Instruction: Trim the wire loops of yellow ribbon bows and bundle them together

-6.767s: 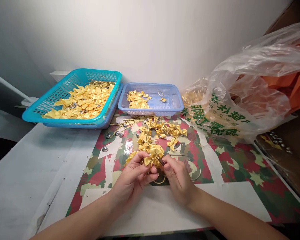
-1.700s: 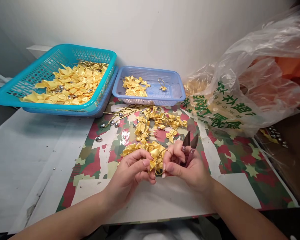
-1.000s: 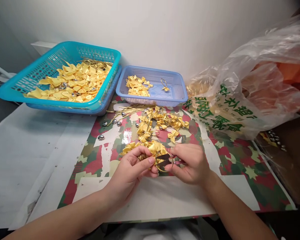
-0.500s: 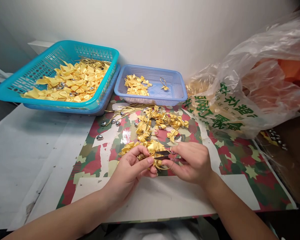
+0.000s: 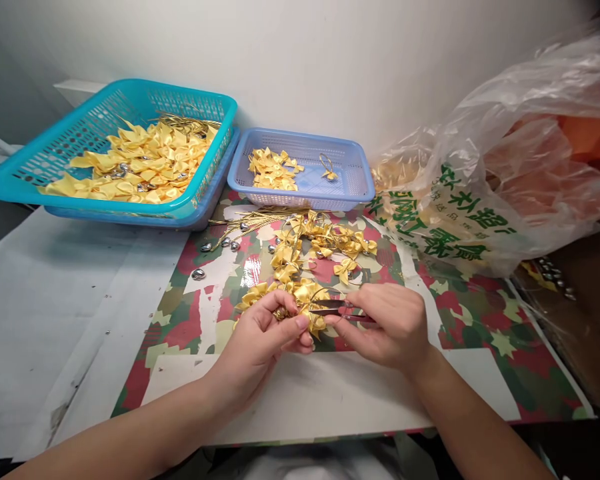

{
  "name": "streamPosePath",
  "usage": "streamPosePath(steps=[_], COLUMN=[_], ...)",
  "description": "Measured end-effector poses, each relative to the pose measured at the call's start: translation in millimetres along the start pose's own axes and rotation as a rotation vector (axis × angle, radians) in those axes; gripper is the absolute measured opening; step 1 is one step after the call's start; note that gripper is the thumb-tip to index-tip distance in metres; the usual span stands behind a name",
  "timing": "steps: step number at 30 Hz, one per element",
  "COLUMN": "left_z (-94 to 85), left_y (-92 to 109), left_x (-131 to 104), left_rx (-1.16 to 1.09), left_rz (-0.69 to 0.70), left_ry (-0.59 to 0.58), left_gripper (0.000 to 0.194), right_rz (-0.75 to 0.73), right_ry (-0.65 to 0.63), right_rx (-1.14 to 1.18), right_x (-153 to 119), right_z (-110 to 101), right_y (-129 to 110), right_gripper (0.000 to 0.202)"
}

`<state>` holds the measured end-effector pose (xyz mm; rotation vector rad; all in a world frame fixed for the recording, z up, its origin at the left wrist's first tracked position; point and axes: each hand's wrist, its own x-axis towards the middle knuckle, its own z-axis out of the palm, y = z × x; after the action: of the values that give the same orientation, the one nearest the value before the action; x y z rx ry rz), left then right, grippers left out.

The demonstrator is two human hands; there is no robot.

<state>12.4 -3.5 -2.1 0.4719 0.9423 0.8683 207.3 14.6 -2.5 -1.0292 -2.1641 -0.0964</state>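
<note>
My left hand pinches a yellow ribbon bow with gold cord between thumb and fingertips, partly hidden by them. A loop of the gold cord rises from it. Closed around small metal snips, my right hand points the two dark blades left, at the cord beside my left thumb. The blades are slightly apart. Just behind both hands lies a clump of yellow bows. Further back, more bows with gold cords form a loose pile.
Yellow bows and gold cords fill a turquoise basket, stacked on a blue one at left. A smaller blue basket holds more bows. Silver bells and gold cords lie on the camouflage-patterned sheet. A plastic bag bulges at right.
The snips and my right hand have shifted slightly right, and the blades now show more apart. The cord loop has changed shape. My left hand stays in place.
</note>
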Motion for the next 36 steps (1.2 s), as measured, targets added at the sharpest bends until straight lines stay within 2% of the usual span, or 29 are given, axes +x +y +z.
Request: streamPosePath(steps=[16, 27, 36], left_z=[-0.4, 0.3, 0.9], left_y=[1.2, 1.2, 2.2], left_x=[-0.5, -0.4, -1.1], left_rx=[-0.001, 0.006, -0.008], left_rz=[-0.010, -0.015, -0.015], left_ry=[0.005, -0.010, 0.006], left_gripper=[0.040, 0.039, 0.041], right_rz=[0.005, 0.006, 0.006], right_ry=[-0.019, 0.015, -0.010], right_rx=[0.035, -0.015, 0.043], right_x=[0.7, -1.0, 1.7], right_z=[-1.3, -0.2, -2.7], right_y=[1.5, 1.0, 1.1], right_gripper=[0.030, 0.030, 0.028])
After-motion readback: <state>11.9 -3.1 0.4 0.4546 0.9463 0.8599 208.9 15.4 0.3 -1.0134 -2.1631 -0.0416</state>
